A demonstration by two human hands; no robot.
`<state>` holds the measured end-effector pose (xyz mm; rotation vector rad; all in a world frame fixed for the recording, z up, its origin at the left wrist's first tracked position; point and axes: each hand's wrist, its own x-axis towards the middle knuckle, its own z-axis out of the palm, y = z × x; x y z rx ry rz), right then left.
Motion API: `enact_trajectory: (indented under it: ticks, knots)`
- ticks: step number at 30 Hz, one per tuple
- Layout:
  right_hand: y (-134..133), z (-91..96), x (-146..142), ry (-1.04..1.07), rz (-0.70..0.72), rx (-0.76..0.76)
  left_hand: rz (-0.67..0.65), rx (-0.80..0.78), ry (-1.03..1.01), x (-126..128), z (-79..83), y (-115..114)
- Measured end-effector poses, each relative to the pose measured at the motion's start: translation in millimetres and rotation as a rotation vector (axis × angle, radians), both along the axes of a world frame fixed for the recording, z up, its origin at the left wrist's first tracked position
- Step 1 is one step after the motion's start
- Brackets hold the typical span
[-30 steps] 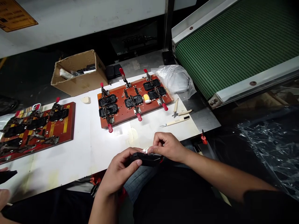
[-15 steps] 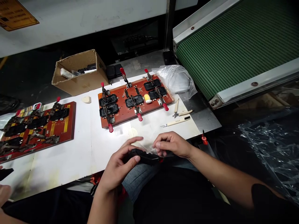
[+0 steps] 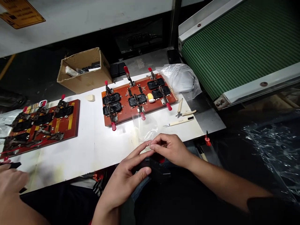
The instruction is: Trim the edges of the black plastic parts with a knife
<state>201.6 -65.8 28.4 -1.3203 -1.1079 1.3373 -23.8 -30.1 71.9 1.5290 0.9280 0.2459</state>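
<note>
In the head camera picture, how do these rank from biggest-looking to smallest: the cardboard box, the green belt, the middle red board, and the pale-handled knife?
1. green belt, by far
2. middle red board
3. cardboard box, though it sits farther back, so these two are unsure
4. pale-handled knife

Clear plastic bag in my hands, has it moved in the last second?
Yes. The clear plastic bag, pinched by the right hand, has been lifted and spread upward; its top now reaches the near edge of the red-brown clamp board.

clear plastic bag (image 3: 143, 127): held upright, crumpled, lower centre | black part (image 3: 156, 167): gripped just below, partly hidden
</note>
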Motion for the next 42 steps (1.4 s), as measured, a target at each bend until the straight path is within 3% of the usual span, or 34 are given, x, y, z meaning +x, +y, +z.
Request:
enact_trajectory:
  ticks: [7, 9, 11, 13, 15, 18, 20, 23, 28, 31, 33, 35, 37, 39, 42]
  knots:
    - [7.2, 0.4, 8.1, -0.537, -0.055, 0.351, 0.127, 0.065, 0.027, 3.1, -5.2, 2.2]
    - [10.1, -3.0, 4.5, -0.379, -0.067, 0.262, 0.141, 0.077, 0.018, 5.2, -3.1, 1.5]
    - [12.9, -8.0, 1.3, -0.068, 0.018, 0.095, 0.160, 0.084, 0.015, 5.4, -1.1, 0.9]
    - [14.8, -13.2, 0.7, 0.100, 0.114, -0.008, 0.179, 0.078, 0.012, 4.0, -0.3, 0.7]
    - [15.7, -17.0, 2.7, -0.047, 0.085, 0.050, 0.197, 0.056, 0.006, 2.6, -1.0, 1.0]
    - [15.4, -19.1, 5.6, -0.450, -0.104, 0.277, 0.211, 0.017, -0.017, 3.3, -3.7, 1.7]
    - [15.0, -20.0, 5.4, -0.456, -0.132, 0.291, 0.220, 0.001, -0.037, 5.2, -5.2, 1.9]
    - [15.5, -24.3, 5.1, -0.275, -0.047, 0.171, 0.244, -0.021, -0.074, 6.9, -7.3, 1.5]
    - [18.8, -33.8, 9.2, -0.612, -0.161, 0.390, 0.333, -0.130, -0.178, 5.4, -18.1, 0.5]
    - [20.0, -35.8, 4.8, -0.305, -0.159, 0.225, 0.405, -0.184, -0.228, 5.4, -24.6, 1.6]
    - [20.4, -37.1, 0.5, -0.018, -0.059, 0.031, 0.424, -0.198, -0.242, 5.8, -25.1, 2.0]
    - [20.8, -38.8, -0.5, 0.029, 0.066, -0.030, 0.438, -0.222, -0.268, 5.8, -22.9, 1.2]
    - [21.5, -40.1, 3.7, -0.189, 0.107, 0.115, 0.468, -0.264, -0.303, 5.0, -19.9, -0.8]
    - [22.8, -39.9, 11.3, -0.445, 0.024, 0.338, 0.512, -0.319, -0.333, 3.5, -18.1, -2.7]
    - [24.3, -34.9, 20.5, -0.504, -0.106, 0.486, 0.597, -0.382, -0.374, 2.1, -19.8, -2.6]
